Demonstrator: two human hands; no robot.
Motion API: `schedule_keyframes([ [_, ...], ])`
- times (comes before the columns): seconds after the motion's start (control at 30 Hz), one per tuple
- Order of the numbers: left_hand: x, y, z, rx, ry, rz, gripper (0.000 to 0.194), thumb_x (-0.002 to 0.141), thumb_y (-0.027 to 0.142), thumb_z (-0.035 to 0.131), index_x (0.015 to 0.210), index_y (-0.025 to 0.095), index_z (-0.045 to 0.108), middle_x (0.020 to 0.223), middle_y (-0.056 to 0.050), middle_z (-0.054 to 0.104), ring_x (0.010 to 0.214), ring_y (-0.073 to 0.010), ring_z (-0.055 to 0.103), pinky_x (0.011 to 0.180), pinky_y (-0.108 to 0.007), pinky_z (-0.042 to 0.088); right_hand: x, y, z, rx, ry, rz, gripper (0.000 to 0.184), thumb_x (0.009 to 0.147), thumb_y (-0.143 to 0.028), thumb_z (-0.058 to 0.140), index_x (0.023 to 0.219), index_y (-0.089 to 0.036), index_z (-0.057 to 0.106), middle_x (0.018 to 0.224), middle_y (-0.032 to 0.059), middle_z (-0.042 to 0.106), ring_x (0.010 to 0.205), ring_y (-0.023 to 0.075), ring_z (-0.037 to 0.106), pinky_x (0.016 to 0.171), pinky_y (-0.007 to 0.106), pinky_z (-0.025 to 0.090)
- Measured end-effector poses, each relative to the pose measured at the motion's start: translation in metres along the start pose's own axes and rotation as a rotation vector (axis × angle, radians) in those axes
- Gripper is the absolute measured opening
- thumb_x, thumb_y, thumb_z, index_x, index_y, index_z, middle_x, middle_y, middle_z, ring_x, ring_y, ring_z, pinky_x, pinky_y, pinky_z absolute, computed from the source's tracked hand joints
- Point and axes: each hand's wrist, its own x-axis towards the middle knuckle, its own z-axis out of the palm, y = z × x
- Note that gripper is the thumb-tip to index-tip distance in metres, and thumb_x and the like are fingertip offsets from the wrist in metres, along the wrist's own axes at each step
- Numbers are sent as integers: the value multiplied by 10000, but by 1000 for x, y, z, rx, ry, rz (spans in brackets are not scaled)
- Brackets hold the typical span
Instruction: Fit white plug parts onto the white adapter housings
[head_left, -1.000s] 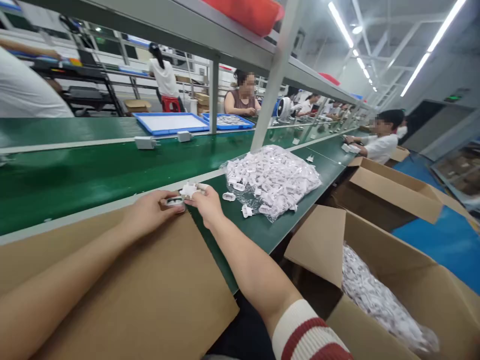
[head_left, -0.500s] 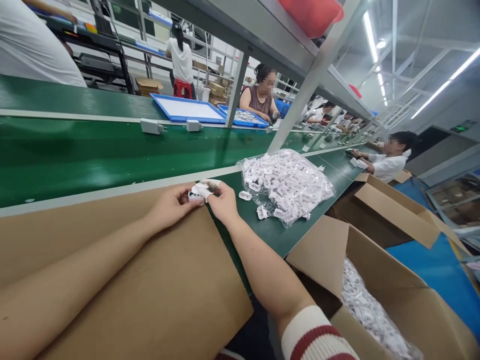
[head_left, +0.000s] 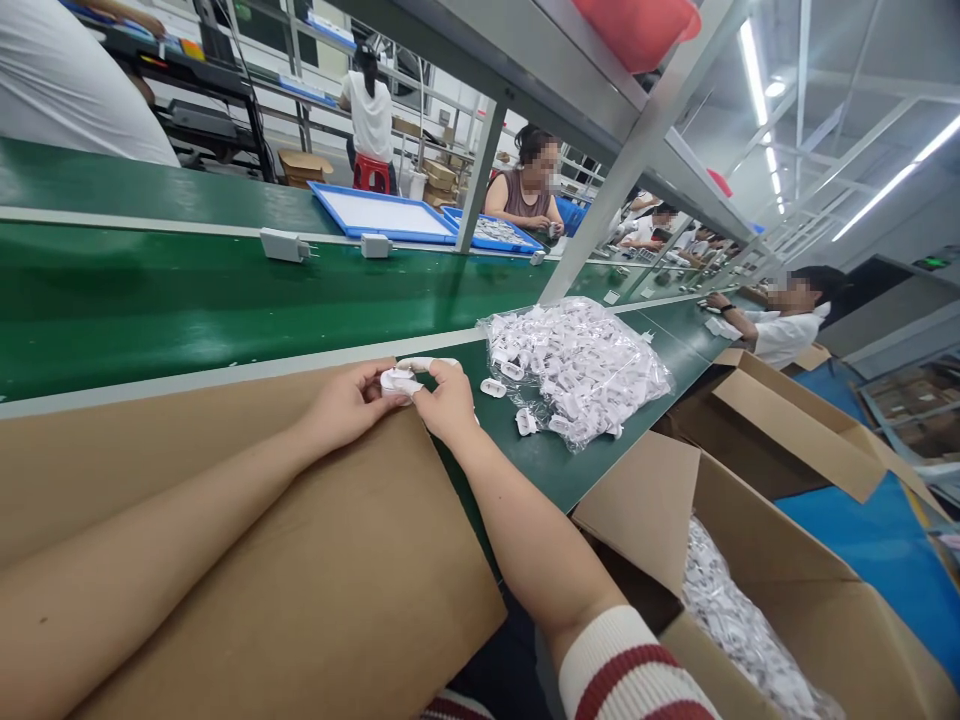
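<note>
Above the corner of a brown cardboard sheet, my left hand pinches a small white plastic part between thumb and fingers. My right hand, with white coverings on some fingers, is closed on the right side of the same part. Its exact kind is partly hidden by the fingers. To the right, a clear bag full of small white plastic pieces lies on the green table. One loose oval white piece and another white piece lie at its left edge.
Beyond the table runs a green belt carrying white chargers. A blue-rimmed tray stands past it. Metal posts rise there. An open carton holding bagged pieces is at lower right. Several co-workers sit along the line.
The chargers on the belt have shifted left. Both hands stay together on the white part, which now appears more closed up, with its dark opening no longer showing.
</note>
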Motion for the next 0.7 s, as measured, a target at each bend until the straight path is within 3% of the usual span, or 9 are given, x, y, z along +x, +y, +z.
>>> schedule_keyframes([
  [0.2,-1,3,-1,41,-28,41,502,794,578,753,1139,217,701,917,-34,691,720,-179,540,671,-299,449,1,-5,-8,-139,-36,-22,365,880,-159,615,1187,-287,763,1130,6,772,1169,255,585,1003,377,522],
  [0.4,-5,9,-2,273,-41,39,504,901,585,601,1193,191,715,920,-61,724,775,-232,604,697,-338,450,1,-15,-11,-264,-73,-47,361,873,-129,602,1176,-266,743,1108,19,762,1058,260,592,936,378,525],
  [0.6,-7,25,-8,523,-36,84,409,939,546,564,1106,210,729,1068,-108,740,941,-307,634,741,-362,430,3,-20,-14,-223,-101,10,285,876,-133,632,1111,-261,731,1081,9,761,1075,244,608,958,360,526],
  [0.7,-7,29,-8,554,-30,64,383,883,536,641,1071,215,734,1099,-122,741,990,-331,652,813,-371,471,4,-19,-14,-173,-102,61,282,858,-143,654,1105,-257,728,1031,12,753,1037,236,627,942,356,531],
])
